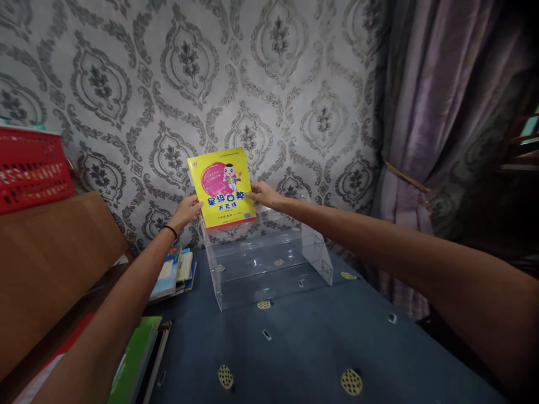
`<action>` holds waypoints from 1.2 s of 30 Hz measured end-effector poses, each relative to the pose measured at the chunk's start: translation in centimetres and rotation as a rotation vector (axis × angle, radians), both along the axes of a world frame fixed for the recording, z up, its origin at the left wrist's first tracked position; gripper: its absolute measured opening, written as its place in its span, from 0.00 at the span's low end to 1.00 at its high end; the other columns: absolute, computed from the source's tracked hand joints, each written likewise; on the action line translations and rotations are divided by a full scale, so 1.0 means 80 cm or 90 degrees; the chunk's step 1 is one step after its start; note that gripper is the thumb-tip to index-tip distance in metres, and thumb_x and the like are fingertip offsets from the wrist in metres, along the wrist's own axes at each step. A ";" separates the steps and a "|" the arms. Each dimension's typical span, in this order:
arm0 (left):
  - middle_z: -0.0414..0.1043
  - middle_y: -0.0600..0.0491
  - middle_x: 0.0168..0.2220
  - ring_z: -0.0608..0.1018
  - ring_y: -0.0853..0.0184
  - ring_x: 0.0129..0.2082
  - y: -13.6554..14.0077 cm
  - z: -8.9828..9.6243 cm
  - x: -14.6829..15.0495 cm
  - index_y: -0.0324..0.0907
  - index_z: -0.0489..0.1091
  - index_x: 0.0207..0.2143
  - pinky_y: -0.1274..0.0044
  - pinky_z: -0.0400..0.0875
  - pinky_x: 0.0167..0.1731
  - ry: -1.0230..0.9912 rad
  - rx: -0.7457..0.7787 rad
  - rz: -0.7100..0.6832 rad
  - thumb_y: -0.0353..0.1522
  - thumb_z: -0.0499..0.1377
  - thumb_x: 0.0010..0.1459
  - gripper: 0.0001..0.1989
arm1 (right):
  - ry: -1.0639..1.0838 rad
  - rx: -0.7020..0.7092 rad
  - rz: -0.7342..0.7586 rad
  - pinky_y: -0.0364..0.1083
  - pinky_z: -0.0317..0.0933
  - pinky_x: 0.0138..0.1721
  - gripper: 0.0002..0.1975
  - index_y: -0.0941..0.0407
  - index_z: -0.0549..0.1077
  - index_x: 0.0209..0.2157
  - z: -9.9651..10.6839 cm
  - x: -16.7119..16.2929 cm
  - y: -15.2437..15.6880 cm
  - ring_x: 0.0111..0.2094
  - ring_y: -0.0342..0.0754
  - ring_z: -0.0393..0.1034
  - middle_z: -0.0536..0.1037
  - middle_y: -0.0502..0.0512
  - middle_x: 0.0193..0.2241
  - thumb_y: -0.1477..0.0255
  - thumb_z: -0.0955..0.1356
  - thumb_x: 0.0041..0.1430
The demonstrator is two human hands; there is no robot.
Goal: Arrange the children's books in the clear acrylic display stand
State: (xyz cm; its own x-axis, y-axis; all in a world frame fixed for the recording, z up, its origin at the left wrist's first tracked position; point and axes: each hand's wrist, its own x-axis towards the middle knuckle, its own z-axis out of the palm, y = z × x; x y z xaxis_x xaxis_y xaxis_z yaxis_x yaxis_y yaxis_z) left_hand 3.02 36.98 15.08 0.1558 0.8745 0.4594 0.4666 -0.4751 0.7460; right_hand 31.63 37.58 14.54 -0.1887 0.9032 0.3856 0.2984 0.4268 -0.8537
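Note:
A yellow workbook [223,188] with a pink circle and a cartoon child on its cover stands almost upright, tilted slightly, at the back left of a clear acrylic rack [261,275]. My left hand [188,212], with a dark band on the wrist, grips the book's lower left edge. On the opposite edge, my right hand [263,195] pinches the book near its lower right side. The rack has stepped tiers and rests on the dark blue patterned cloth. Whether the book's bottom edge touches the top tier I cannot tell.
Several books [174,275] lie stacked left of the rack. Closer to me, a green book [137,359] lies at the left edge of the blue cloth [295,348]. A red basket [33,168] sits above a wooden panel [54,252]. A purple curtain [442,112] hangs at right.

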 end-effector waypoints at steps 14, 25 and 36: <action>0.70 0.56 0.27 0.70 0.69 0.24 -0.005 0.002 0.006 0.40 0.69 0.38 0.80 0.66 0.24 0.027 -0.078 0.011 0.34 0.58 0.54 0.09 | 0.071 -0.104 0.019 0.40 0.72 0.29 0.07 0.58 0.78 0.31 0.007 0.002 0.015 0.35 0.48 0.78 0.84 0.56 0.34 0.70 0.76 0.56; 0.72 0.55 0.31 0.73 0.67 0.29 -0.010 -0.004 0.011 0.40 0.69 0.38 0.80 0.67 0.25 0.038 -0.082 0.044 0.36 0.54 0.57 0.10 | 0.048 -0.131 0.017 0.44 0.76 0.34 0.06 0.58 0.78 0.31 0.013 0.003 0.007 0.39 0.52 0.79 0.84 0.58 0.35 0.71 0.76 0.56; 0.69 0.56 0.28 0.72 0.66 0.29 -0.015 -0.007 0.009 0.42 0.67 0.35 0.77 0.70 0.28 0.044 -0.094 0.035 0.37 0.56 0.56 0.07 | 0.082 -0.097 -0.028 0.45 0.75 0.36 0.06 0.57 0.74 0.29 0.014 0.004 -0.003 0.36 0.49 0.77 0.82 0.57 0.33 0.78 0.74 0.57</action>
